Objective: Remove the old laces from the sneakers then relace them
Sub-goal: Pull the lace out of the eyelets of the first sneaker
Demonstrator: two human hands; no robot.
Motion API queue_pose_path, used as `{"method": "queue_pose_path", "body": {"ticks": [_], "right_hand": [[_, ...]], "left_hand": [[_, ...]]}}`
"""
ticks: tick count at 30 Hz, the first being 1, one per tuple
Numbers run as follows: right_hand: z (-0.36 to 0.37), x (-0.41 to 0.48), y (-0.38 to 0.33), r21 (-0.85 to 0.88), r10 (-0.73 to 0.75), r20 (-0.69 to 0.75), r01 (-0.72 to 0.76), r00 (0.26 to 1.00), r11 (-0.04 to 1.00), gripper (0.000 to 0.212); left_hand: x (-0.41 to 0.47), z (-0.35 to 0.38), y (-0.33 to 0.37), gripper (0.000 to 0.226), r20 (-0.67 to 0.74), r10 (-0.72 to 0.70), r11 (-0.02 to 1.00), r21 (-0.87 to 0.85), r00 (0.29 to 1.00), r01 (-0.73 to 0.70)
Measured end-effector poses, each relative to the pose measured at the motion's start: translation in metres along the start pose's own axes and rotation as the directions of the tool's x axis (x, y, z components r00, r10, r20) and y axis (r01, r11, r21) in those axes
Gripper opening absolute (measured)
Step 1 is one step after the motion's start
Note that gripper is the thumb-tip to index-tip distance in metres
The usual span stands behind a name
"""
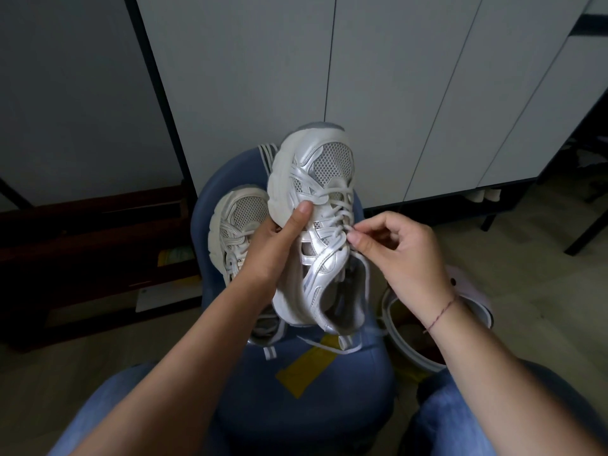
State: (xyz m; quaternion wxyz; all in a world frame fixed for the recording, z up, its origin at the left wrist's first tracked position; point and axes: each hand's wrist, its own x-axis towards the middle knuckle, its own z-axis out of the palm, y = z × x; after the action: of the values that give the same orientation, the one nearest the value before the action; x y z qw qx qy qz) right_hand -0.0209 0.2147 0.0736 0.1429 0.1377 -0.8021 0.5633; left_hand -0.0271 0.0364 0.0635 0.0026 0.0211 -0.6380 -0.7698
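My left hand (273, 245) grips one white sneaker (316, 166), toe up, above the blue stool (296, 406). My right hand (401, 255) pinches its lace (335, 209). The other sneaker (237, 215) lies on the stool near its left edge.

Tall pale cabinet doors (378, 77) with dark seams fill the back, dimly lit. A low dark wooden unit (88, 245) stands at the left on the beige floor (533, 258). A blue padded chair (296, 406) sits in front, with black furniture legs (589, 232) at the right.
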Motion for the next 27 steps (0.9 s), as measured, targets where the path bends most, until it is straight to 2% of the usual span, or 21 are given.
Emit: {"method": "queue_pose_path", "body": {"ticks": [4, 7, 10, 14, 16, 20, 23, 25, 27], "right_hand": [[0.001, -0.003, -0.001, -0.214, -0.052, -0.054, 0.039, 0.997, 0.976, 0.004], [0.000, -0.001, 0.000, -0.295, -0.012, -0.035, 0.001, 0.999, 0.955, 0.008], [-0.002, 0.002, 0.002, -0.318, 0.069, 0.047, -0.051, 0.997, 0.947, 0.012], [-0.008, 0.006, 0.005, -0.064, 0.169, 0.208, -0.159, 0.963, 0.985, 0.020], [-0.011, 0.006, 0.002, 0.088, 0.197, 0.268, -0.228, 0.943, 0.970, 0.026], [-0.015, 0.006, -0.005, 0.321, 0.303, 0.340, -0.413, 0.890, 0.852, 0.025], [-0.018, 0.009, -0.008, 0.444, 0.422, 0.397, -0.573, 0.815, 0.689, 0.027], [-0.020, 0.010, -0.010, 0.492, 0.452, 0.432, -0.624, 0.780, 0.607, 0.028], [-0.020, 0.008, -0.008, 0.495, 0.395, 0.417, -0.569, 0.819, 0.657, 0.026]], "left_hand": [[-0.001, 0.005, -0.003, 0.049, -0.054, 0.070, 0.997, 0.043, 0.996, -0.067], [-0.002, 0.008, -0.006, 0.040, -0.053, 0.086, 0.994, 0.065, 0.995, -0.083], [-0.002, 0.010, -0.008, 0.041, -0.045, 0.082, 0.996, 0.044, 0.996, -0.080], [-0.004, 0.008, -0.007, 0.049, -0.014, 0.083, 0.995, 0.055, 0.996, -0.082], [-0.004, 0.006, -0.007, 0.047, 0.003, 0.079, 0.994, 0.071, 0.997, -0.079], [-0.004, 0.003, -0.006, 0.056, 0.031, 0.062, 0.993, 0.096, 0.998, -0.065], [-0.003, 0.003, -0.006, 0.060, 0.017, 0.059, 0.993, 0.106, 0.998, -0.061], [-0.002, 0.003, -0.006, 0.059, 0.017, 0.050, 0.993, 0.106, 0.999, -0.051], [-0.001, 0.003, -0.007, 0.061, -0.001, 0.020, 0.997, 0.070, 1.000, -0.020]]}}
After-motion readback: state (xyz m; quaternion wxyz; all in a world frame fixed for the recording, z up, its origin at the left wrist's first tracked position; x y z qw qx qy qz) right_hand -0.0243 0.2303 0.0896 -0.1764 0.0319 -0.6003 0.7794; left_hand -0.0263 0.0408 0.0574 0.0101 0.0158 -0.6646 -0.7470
